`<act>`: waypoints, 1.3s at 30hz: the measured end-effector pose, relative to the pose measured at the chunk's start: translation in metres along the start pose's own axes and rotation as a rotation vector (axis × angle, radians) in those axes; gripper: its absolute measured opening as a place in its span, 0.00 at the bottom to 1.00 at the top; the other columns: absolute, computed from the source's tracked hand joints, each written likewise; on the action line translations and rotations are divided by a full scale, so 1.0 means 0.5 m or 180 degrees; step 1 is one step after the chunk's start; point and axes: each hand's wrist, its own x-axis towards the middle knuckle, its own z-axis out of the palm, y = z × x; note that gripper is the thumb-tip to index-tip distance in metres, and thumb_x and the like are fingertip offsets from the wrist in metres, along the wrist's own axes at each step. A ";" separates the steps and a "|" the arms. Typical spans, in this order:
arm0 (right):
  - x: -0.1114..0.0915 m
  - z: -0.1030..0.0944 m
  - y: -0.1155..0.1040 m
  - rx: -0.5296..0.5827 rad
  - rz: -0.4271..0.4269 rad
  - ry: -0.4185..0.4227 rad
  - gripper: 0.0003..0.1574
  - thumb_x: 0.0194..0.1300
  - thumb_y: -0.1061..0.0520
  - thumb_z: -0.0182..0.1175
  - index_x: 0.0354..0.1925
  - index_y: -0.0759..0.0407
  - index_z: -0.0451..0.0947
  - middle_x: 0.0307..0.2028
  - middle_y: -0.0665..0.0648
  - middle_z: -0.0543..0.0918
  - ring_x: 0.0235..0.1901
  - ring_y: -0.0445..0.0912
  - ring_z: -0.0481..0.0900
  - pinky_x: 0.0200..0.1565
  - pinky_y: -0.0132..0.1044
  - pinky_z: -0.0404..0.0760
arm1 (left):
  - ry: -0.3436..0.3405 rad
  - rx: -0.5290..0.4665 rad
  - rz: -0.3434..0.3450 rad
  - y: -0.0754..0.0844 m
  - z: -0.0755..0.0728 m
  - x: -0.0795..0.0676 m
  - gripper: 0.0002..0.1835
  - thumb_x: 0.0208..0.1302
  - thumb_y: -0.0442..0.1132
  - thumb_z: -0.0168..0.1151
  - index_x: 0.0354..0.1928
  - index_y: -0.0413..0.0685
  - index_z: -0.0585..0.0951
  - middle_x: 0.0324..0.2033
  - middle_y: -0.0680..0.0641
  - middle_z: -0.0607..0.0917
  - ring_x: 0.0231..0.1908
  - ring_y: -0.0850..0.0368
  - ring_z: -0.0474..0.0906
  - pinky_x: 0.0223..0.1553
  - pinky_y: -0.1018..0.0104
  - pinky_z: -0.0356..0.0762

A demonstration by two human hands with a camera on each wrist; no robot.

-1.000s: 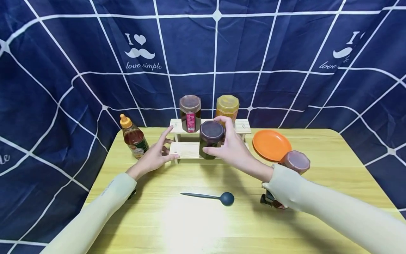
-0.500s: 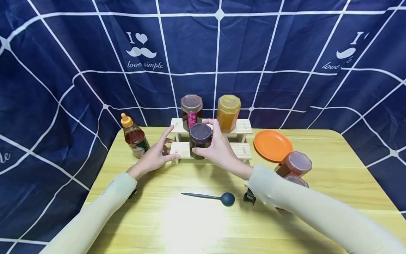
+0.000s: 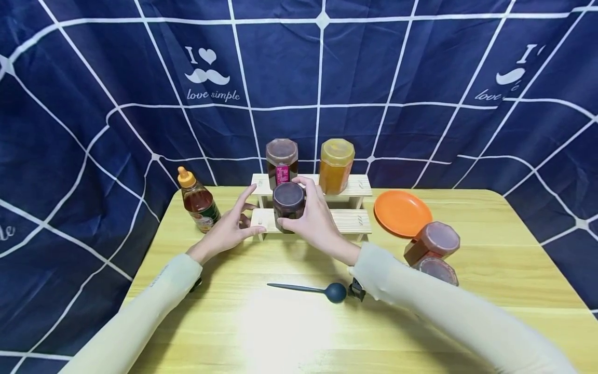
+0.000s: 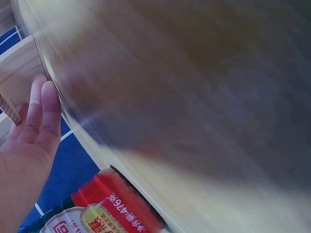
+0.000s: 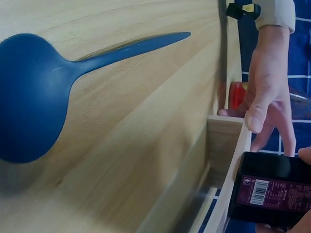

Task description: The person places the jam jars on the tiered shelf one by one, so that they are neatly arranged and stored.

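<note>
Right hand (image 3: 315, 215) grasps a dark jar (image 3: 288, 199), partly hiding it; left hand (image 3: 227, 228), grip loose, is at the left of the rack (image 3: 349, 221).

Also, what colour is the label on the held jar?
The label is dark purple; it shows best in the right wrist view.

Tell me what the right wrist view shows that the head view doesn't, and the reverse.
Only the right wrist view shows the white barcode on the purple label of the dark jar.

Only the head view shows the round orange plate and the yellow-lidded amber jar.

Both show the dark blue round-bowled ladle, the right hand gripping that jar, and the left hand at one end of the pale wooden rack.
</note>
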 end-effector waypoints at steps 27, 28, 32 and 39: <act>-0.016 0.018 -0.016 0.0340 0.0296 0.0054 0.72 0.54 0.58 0.86 0.81 0.53 0.49 0.66 0.62 0.70 0.63 0.53 0.76 0.65 0.52 0.75 | 0.0013 0.0021 0.0041 -0.006 0.007 -0.001 0.60 0.70 0.41 0.79 0.89 0.71 0.46 0.65 0.34 0.82 0.39 0.50 0.86 0.47 0.49 0.83; -0.020 0.013 -0.019 0.0341 0.0310 0.0056 0.72 0.54 0.58 0.86 0.81 0.53 0.49 0.65 0.62 0.70 0.62 0.53 0.76 0.64 0.52 0.76 | 0.0016 0.0034 0.0037 -0.006 0.008 -0.001 0.60 0.69 0.41 0.79 0.89 0.71 0.46 0.65 0.34 0.82 0.39 0.51 0.86 0.47 0.49 0.83; -0.031 -0.012 -0.030 0.0351 0.0331 0.0069 0.70 0.56 0.59 0.86 0.81 0.54 0.49 0.64 0.65 0.69 0.64 0.54 0.73 0.64 0.52 0.76 | 0.0018 0.0062 0.0035 -0.006 0.008 -0.001 0.61 0.69 0.41 0.80 0.89 0.72 0.45 0.65 0.34 0.82 0.39 0.51 0.86 0.47 0.49 0.83; -0.045 -0.064 -0.043 0.0608 0.0463 0.0095 0.66 0.58 0.61 0.83 0.80 0.54 0.50 0.67 0.68 0.67 0.68 0.57 0.70 0.70 0.58 0.71 | 0.0006 0.0054 0.0007 -0.008 0.003 -0.003 0.60 0.70 0.42 0.79 0.89 0.72 0.45 0.66 0.33 0.81 0.40 0.50 0.86 0.48 0.47 0.83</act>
